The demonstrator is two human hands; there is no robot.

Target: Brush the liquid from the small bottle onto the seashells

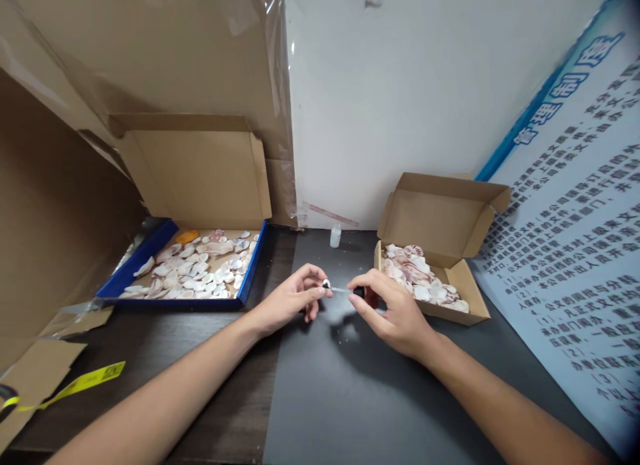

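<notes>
writing [570, 88] on the poster [565, 235] in the head view says 管理制度. over the dark mat [320, 405], the left hand [293, 297] pinches a small black-and-white thing [327, 284]; the right hand [395, 308] holds a black cap [359, 291] with a thin stick [341, 290]. print on the yellow strip [90, 383] is too small to read.

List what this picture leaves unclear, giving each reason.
Head view:
Rounded black-and-white piece in left hand: too small to identify.
Black rounded object: partly hidden by right hand.
Long yellow strip: print too small to read.
Black-and-yellow curved object: cut off by left edge.
</notes>
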